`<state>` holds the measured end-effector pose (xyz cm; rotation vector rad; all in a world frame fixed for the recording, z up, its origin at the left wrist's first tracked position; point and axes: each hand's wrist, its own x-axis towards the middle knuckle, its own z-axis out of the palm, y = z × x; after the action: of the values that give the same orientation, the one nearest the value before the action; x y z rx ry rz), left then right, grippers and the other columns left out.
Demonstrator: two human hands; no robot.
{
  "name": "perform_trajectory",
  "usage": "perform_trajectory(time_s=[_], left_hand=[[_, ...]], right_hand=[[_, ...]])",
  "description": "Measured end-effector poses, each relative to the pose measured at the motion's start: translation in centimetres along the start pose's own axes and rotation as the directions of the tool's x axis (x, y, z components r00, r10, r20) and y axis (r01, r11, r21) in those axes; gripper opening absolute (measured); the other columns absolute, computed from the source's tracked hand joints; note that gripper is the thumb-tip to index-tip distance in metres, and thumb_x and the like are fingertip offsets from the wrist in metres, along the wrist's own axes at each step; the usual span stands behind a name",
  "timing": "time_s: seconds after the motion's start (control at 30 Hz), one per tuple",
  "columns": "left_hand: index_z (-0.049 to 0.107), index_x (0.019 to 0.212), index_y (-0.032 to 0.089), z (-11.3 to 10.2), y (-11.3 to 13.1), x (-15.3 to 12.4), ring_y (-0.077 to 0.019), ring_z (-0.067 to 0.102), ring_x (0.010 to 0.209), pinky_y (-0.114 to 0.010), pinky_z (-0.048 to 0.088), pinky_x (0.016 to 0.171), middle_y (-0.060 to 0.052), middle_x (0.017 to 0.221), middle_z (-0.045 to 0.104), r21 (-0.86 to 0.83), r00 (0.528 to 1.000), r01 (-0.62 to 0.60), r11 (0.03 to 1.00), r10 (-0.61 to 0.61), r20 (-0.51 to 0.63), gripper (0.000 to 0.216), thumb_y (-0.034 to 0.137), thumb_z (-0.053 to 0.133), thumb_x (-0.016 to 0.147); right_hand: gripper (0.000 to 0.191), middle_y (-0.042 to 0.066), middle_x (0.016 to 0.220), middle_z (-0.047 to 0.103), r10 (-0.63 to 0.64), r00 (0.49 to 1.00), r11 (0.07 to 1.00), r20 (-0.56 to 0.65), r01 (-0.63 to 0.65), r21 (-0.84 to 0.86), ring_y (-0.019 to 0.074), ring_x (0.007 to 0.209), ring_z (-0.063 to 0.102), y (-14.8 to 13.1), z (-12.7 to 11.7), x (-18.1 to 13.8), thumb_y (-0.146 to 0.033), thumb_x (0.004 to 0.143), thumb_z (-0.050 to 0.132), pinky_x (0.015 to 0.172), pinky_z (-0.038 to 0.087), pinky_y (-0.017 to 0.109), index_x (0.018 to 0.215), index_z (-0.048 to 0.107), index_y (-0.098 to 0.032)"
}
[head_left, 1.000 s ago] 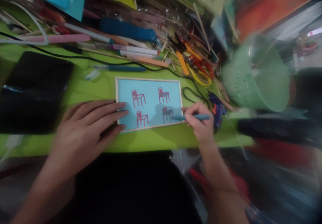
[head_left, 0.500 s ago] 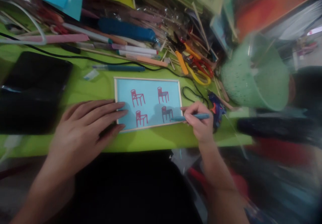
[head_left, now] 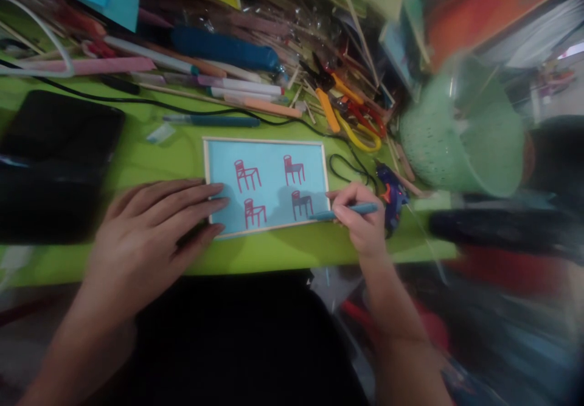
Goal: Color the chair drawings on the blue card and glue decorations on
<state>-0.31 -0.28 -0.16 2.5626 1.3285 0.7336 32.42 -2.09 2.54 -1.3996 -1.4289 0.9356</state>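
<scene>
A blue card [head_left: 274, 181] with a thin pale wooden border lies on the green tabletop. Several chairs are drawn on it in dark red; the seats of the two on the right are shaded dark. My left hand [head_left: 146, 229] lies flat with its fingers stretched over the card's left edge. In a pinch at the card's lower right corner, my right hand [head_left: 362, 220] holds a blue pen [head_left: 326, 215]. The pen's tip is at the legs of the lower right chair [head_left: 302, 205].
A black glossy object [head_left: 59, 162] sits at the left. Behind the card lie markers [head_left: 246, 85], a black cable [head_left: 182, 105] and orange-handled pliers [head_left: 328, 111]. A glue gun [head_left: 392, 196] and a green translucent basket [head_left: 460, 132] stand at the right.
The view has shifted slightly, so the card and other things sit a little further left and up. Both hands keep their places on the card; the pen tip has barely moved.
</scene>
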Motion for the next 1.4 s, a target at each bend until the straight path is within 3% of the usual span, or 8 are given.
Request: perform_trajectory(time_s=[0.3, 0.57, 1.2, 1.4], left_hand=[[0.069, 0.124, 0.031, -0.03, -0.04, -0.14, -0.0305, 0.069, 0.121, -0.047, 0.048, 0.100, -0.003, 0.132, 0.075, -0.013, 1.000, 0.013, 1.000, -0.013, 0.008, 0.029, 0.026, 0.063, 0.096], [0.069, 0.124, 0.029, 0.00, -0.16, -0.15, -0.0316, 0.068, 0.121, -0.048, 0.048, 0.100, -0.004, 0.132, 0.075, 0.002, 1.000, -0.008, 1.000, 0.008, 0.008, 0.028, 0.026, 0.063, 0.096], [0.069, 0.121, 0.029, -0.11, -0.03, -0.06, -0.0330, 0.069, 0.118, -0.049, 0.049, 0.097, -0.005, 0.130, 0.076, -0.006, 1.000, -0.007, 1.000, 0.007, 0.012, 0.026, 0.025, 0.062, 0.096], [0.069, 0.119, 0.028, -0.19, -0.02, 0.06, -0.0338, 0.069, 0.118, -0.051, 0.050, 0.098, -0.006, 0.129, 0.076, 0.005, 1.000, -0.008, 1.000, 0.008, 0.023, 0.023, 0.026, 0.062, 0.097]], right_hand=[[0.012, -0.008, 0.059, 0.052, -0.006, 0.993, 0.999, -0.119, 0.012, 0.045, 0.0119, 0.056, 0.057, 0.58, 0.28, 0.11, -0.026, 0.090, 0.066, 0.089, 0.061, 0.041, 0.079, 0.060, -0.025], [0.016, -0.007, 0.061, 0.053, -0.012, 0.992, 1.000, -0.124, 0.011, -0.008, 0.0123, 0.058, 0.057, 0.63, 0.19, 0.14, -0.028, 0.091, 0.068, 0.071, 0.058, 0.034, 0.077, 0.059, -0.024], [0.017, -0.005, 0.061, 0.053, 0.019, 0.996, 1.000, -0.088, -0.020, -0.011, 0.0168, 0.072, 0.067, 0.26, 0.14, 0.23, -0.027, 0.087, 0.067, 0.081, 0.060, 0.038, 0.073, 0.058, -0.024], [0.016, -0.007, 0.061, 0.052, -0.001, 0.996, 1.000, -0.087, 0.003, 0.020, 0.0138, 0.062, 0.059, 0.25, 0.18, 0.28, -0.026, 0.087, 0.067, 0.082, 0.060, 0.038, 0.073, 0.059, -0.024]])
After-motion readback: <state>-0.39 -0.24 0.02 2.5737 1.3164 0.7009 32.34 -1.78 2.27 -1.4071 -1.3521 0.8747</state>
